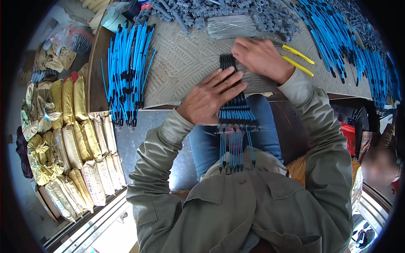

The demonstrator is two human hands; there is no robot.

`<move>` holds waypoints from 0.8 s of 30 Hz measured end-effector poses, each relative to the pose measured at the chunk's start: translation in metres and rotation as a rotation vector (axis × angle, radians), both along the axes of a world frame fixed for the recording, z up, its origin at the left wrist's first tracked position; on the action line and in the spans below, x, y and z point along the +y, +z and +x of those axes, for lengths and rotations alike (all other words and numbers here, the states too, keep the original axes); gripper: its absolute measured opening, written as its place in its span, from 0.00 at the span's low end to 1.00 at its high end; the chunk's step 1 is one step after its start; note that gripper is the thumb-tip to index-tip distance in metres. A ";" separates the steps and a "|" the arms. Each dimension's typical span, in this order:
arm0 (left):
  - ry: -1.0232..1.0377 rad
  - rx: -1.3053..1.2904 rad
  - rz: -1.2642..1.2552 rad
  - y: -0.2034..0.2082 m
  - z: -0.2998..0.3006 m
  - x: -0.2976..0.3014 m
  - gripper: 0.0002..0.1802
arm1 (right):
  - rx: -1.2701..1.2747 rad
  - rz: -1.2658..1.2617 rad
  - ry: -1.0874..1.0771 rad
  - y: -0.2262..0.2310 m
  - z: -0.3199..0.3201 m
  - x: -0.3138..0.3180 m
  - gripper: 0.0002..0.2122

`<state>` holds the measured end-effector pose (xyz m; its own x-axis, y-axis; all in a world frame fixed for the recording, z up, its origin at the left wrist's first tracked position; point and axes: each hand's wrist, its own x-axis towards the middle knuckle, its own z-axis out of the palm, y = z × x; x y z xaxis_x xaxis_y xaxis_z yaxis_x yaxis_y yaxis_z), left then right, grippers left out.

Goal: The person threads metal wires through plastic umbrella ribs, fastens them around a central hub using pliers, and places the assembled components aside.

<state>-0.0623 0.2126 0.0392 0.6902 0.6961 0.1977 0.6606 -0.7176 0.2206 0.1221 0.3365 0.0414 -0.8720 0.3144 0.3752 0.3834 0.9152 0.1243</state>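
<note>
A flat row of thin blue rods with black ends [238, 114] runs from the table's near edge down over my lap. My left hand [211, 97] lies across the row with its fingers stretched out on the black upper part. Just beyond, my right hand [259, 59] is closed beside the row's far black tips [227, 61]. Its fingertips are tucked under, and anything pinched in them is hidden. To the right of that hand lie yellow-handled pliers [297, 54], their jaws partly behind the wrist.
Thin metal wires [231, 27] lie among grey plastic fittings [274, 21] at the table's far side. Bundles of blue rods rest at the left [130, 63] and right [333, 42]. Gold-wrapped packages [80, 145] are stacked at far left. A person [382, 164] is near the right edge.
</note>
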 end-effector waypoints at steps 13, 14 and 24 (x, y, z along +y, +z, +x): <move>-0.021 -0.098 0.039 -0.016 -0.006 -0.002 0.46 | 0.212 -0.044 0.215 0.089 0.039 -0.165 0.15; -0.022 -0.096 0.054 -0.017 -0.006 -0.002 0.45 | 0.163 0.030 0.175 0.084 0.036 -0.166 0.16; -0.027 -0.172 0.053 -0.027 -0.004 -0.002 0.42 | 0.165 0.145 0.033 0.042 0.017 -0.159 0.18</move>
<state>-0.0659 0.2111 0.0126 0.6616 0.6628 0.3506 0.5964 -0.7486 0.2898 0.1395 0.1779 0.0837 -0.8037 0.2186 0.5534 0.3794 0.9047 0.1937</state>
